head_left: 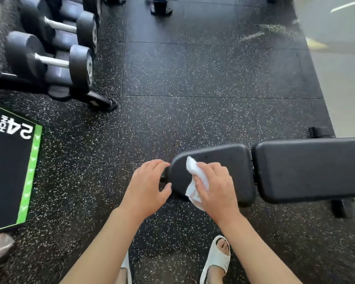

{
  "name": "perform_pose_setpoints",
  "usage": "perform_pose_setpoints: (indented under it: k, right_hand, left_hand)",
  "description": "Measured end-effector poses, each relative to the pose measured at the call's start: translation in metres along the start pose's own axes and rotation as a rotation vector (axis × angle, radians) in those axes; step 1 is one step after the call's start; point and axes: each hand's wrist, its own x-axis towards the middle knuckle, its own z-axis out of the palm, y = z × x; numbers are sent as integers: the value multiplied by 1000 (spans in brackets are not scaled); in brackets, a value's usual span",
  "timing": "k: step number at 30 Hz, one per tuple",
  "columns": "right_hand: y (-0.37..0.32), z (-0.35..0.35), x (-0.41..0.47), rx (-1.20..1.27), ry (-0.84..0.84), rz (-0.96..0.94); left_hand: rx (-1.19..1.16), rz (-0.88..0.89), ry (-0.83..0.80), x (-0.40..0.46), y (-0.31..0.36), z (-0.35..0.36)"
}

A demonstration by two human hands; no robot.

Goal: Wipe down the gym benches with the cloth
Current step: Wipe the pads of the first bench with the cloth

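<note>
Right hand [214,187] grips crumpled white cloth [195,181], pressed on the black padded seat of the bench [230,160], near its rounded end. Left hand [147,185] curls round that end's edge. Long back pad [312,169] extends right. Speckled floor [193,78], dumbbell rack [55,52] upper left.

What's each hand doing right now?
Left hand: grips the end of the seat pad.
Right hand: holds the cloth on the pad.
</note>
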Motion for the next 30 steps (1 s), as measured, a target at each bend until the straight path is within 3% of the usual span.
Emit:
perform_pose_setpoints:
  k: [13,23,26,30]
  right_hand:
    - [26,149,85,-148,24,-204]
    - [46,162,-22,-129,34,-330]
    - [48,162,7,-148,76,-335]
    - [43,167,94,-242,194,-181]
  left_hand:
    - [-57,-73,-33,15,-85,116]
    - [-276,-132,3,9,-90,145]
    - [-268,-111,19,9,-90,146]
    - [-236,-113,39,8,-89,149]
